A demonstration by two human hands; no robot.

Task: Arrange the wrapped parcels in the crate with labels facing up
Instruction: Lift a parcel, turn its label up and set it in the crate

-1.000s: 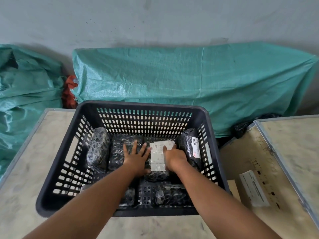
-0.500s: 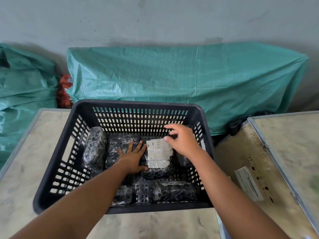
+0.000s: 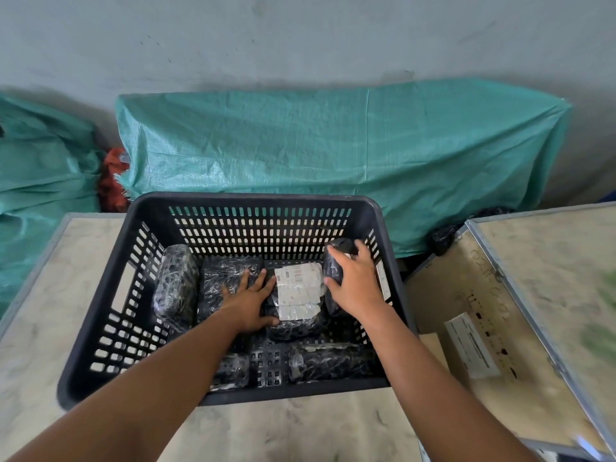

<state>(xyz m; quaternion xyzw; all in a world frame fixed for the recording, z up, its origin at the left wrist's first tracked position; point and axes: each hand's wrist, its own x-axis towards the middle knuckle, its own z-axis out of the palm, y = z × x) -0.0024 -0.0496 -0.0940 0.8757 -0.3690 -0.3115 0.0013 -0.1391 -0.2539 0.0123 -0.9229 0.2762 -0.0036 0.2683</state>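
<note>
Head view: right hand (image 3: 355, 281) clasps the black plastic-wrapped parcel (image 3: 334, 266) standing at the right wall of the slotted black plastic crate (image 3: 260, 203); left hand (image 3: 248, 300) lies flat, fingers spread, beside the label-up parcel (image 3: 297, 296). Next, probably: roll it label-up.

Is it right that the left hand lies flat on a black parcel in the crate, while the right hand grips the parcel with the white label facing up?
Not quite. In the head view the right hand grips the black parcel standing by the crate's right wall, not the labelled parcel, which lies untouched between the hands. The left hand does lie flat on a black parcel in the crate.
</note>
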